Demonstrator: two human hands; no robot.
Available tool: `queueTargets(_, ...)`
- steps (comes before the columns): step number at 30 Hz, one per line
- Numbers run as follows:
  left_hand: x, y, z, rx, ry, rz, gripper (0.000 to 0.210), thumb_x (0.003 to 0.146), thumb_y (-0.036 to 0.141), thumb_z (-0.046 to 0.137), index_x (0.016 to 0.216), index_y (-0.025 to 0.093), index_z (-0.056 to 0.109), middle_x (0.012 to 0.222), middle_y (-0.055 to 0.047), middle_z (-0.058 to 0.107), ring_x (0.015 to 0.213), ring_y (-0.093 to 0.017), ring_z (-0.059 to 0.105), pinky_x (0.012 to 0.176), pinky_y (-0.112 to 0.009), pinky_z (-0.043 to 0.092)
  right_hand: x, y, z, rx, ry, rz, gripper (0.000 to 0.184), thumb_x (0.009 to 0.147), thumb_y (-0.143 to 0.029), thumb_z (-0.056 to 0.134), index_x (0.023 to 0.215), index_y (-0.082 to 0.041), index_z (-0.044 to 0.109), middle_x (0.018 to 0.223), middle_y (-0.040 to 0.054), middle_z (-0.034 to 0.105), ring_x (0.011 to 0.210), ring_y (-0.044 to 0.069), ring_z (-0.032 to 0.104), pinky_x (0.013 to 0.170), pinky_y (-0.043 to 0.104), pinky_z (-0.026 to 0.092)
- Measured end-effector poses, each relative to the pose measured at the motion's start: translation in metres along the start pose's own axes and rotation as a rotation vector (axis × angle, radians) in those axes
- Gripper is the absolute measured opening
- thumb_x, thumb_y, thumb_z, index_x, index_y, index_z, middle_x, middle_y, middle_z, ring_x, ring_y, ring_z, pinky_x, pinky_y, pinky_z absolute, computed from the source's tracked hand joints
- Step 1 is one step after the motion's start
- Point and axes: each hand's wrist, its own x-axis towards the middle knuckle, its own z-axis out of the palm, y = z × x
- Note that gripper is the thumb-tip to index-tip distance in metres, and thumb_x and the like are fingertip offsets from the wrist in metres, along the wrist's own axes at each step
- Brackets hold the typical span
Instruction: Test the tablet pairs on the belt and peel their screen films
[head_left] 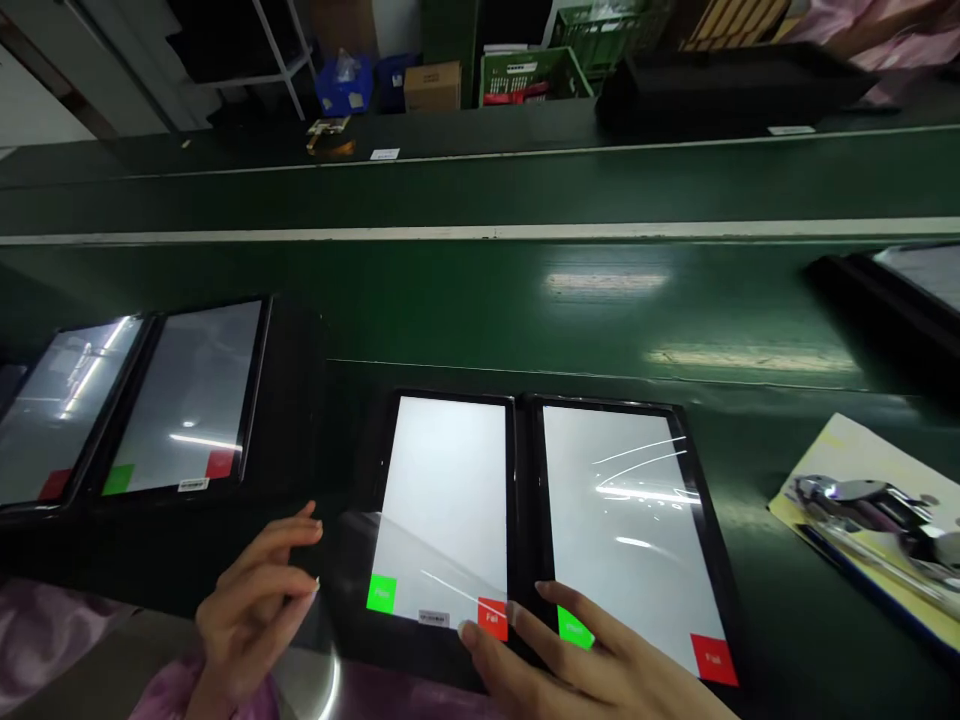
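Observation:
Two lit tablets lie side by side, each showing a white screen with a green and a red box along the bottom. Over the lower part of the left tablet [450, 480], a clear film [360, 540] slants out past its left edge. Left of that tablet, my left hand [255, 610] has thumb and index finger pinched together, apparently at the film's edge. My right hand [577, 650] spreads its fingers over the tablets' lower corners, thumb and index by the red box. Its middle finger partly covers the green box of the right tablet [615, 520].
Further left lie two more tablets [187, 390] with dimmer screens. On the right, a yellow-edged pad [840, 450] carries a clear-and-dark tool. A dark tray [735, 90], green crate [525, 75] and cardboard box [433, 87] are at the back. Another person's pink sleeve [915, 40] shows top right.

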Motion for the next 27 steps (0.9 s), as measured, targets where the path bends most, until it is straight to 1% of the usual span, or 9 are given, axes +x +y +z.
queueTargets(3, 0.024, -0.017, 0.012, -0.181, 0.04, -0.102, 0.013, 0.091, 0.015, 0.071, 0.082, 0.025, 0.073, 0.11, -0.004, 0.077, 0.115, -0.024, 0.073, 0.11, -0.045, 0.062, -0.004, 0.003, 0.003, -0.022, -0.018, 0.051, 0.037, 0.113, -0.018, 0.042, 0.136, -0.02, 0.071, 0.126, 0.0002, 0.073, 0.107, 0.018, 0.064, 0.103, 0.042, 0.055)
queueTargets(5, 0.041, -0.021, 0.021, -0.239, 0.042, -0.148, 0.015, 0.091, 0.024, 0.073, 0.076, 0.025, 0.072, 0.104, -0.005, 0.078, 0.114, -0.026, 0.072, 0.106, -0.045, 0.062, -0.005, 0.005, 0.003, -0.042, -0.023, 0.048, 0.033, 0.111, -0.016, 0.048, 0.134, -0.017, 0.071, 0.112, 0.0023, 0.076, 0.1, 0.019, 0.064, 0.104, 0.044, 0.054)
queueTargets(8, 0.065, -0.025, 0.034, -0.214, 0.016, -0.185, 0.015, 0.087, 0.022, 0.072, 0.073, 0.025, 0.073, 0.101, -0.006, 0.079, 0.121, -0.03, 0.068, 0.104, -0.046, 0.059, 0.0, 0.01, 0.0, -0.079, -0.015, 0.022, 0.03, 0.106, -0.011, 0.056, 0.129, -0.016, 0.074, 0.11, 0.0042, 0.076, 0.103, 0.021, 0.063, 0.104, 0.044, 0.052)
queueTargets(12, 0.091, -0.034, 0.049, -0.321, 0.123, -0.292, 0.016, 0.078, 0.016, 0.065, 0.069, 0.026, 0.075, 0.1, -0.004, 0.078, 0.122, -0.029, 0.065, 0.11, -0.046, 0.05, 0.008, 0.019, 0.0, -0.064, 0.041, 0.047, 0.029, 0.106, -0.01, 0.051, 0.12, -0.014, 0.077, 0.105, 0.0043, 0.074, 0.096, 0.02, 0.06, 0.102, 0.044, 0.049)
queueTargets(15, 0.104, -0.044, 0.059, -0.377, 0.108, -0.425, 0.02, 0.079, 0.021, 0.061, 0.065, 0.025, 0.074, 0.105, -0.005, 0.078, 0.122, -0.03, 0.064, 0.114, -0.048, 0.046, 0.01, 0.024, 0.006, -0.033, 0.089, 0.026, 0.033, 0.106, -0.008, 0.046, 0.117, -0.01, 0.077, 0.103, 0.0052, 0.071, 0.091, 0.019, 0.057, 0.102, 0.044, 0.046)
queueTargets(17, 0.11, -0.05, 0.064, -0.365, 0.05, -0.489, 0.017, 0.083, 0.024, 0.063, 0.075, 0.024, 0.078, 0.115, -0.006, 0.077, 0.124, -0.032, 0.063, 0.114, -0.05, 0.046, 0.011, 0.027, 0.011, -0.014, 0.114, -0.007, 0.03, 0.104, -0.009, 0.048, 0.109, -0.009, 0.077, 0.1, 0.0065, 0.069, 0.089, 0.02, 0.055, 0.1, 0.043, 0.045)
queueTargets(19, 0.112, -0.055, 0.07, -0.311, 0.03, -0.506, 0.019, 0.087, 0.029, 0.069, 0.102, 0.025, 0.08, 0.13, -0.007, 0.073, 0.129, -0.032, 0.061, 0.115, -0.05, 0.046, 0.015, 0.032, 0.017, 0.007, 0.114, -0.022, 0.021, 0.1, -0.007, 0.056, 0.095, -0.011, 0.076, 0.091, 0.0056, 0.066, 0.083, 0.019, 0.054, 0.094, 0.042, 0.047)
queueTargets(22, 0.112, -0.06, 0.075, -0.285, 0.094, -0.487, 0.046, 0.087, 0.035, 0.079, 0.132, 0.028, 0.069, 0.143, -0.007, 0.066, 0.134, -0.029, 0.059, 0.119, -0.047, 0.044, 0.028, 0.049, 0.025, 0.084, 0.125, 0.004, 0.021, 0.099, -0.006, 0.06, 0.084, -0.014, 0.071, 0.079, 0.0022, 0.059, 0.074, 0.017, 0.051, 0.076, 0.037, 0.047)
queueTargets(27, 0.108, -0.065, 0.076, -0.398, 0.2, -0.491, 0.035, 0.091, 0.044, 0.074, 0.121, 0.025, 0.071, 0.131, -0.007, 0.072, 0.129, -0.026, 0.064, 0.119, -0.043, 0.045, 0.058, 0.103, 0.031, 0.559, 0.289, 0.33, 0.019, 0.106, -0.016, 0.058, 0.099, -0.017, 0.075, 0.094, 0.0059, 0.065, 0.075, 0.012, 0.062, 0.063, 0.024, 0.051)
